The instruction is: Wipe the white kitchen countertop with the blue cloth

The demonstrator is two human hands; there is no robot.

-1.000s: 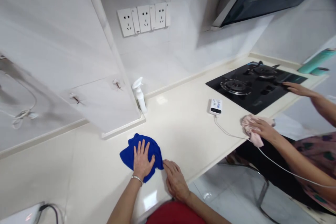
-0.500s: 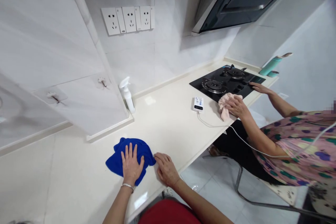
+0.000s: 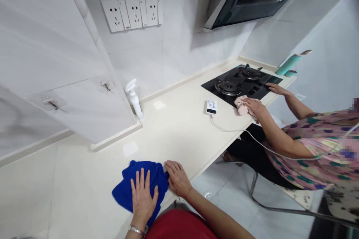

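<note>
Microfiber cloth [image 3: 127,190], bright blue and crumpled, lies on the cream countertop [image 3: 174,130] near its front edge, its long axis running from lower left to upper right. Left hand [image 3: 143,198] presses flat on the cloth's middle, fingers spread and pointing away from the body, gripping nothing. Right hand [image 3: 176,177] rests on the counter just beside it, loosely curled fingertips touching the cloth's right corner, not clenched. Farther right, another person's hand [image 3: 254,105] holds a pink rag [image 3: 241,105] at the edge of the black gas hob [image 3: 232,84].
</note>
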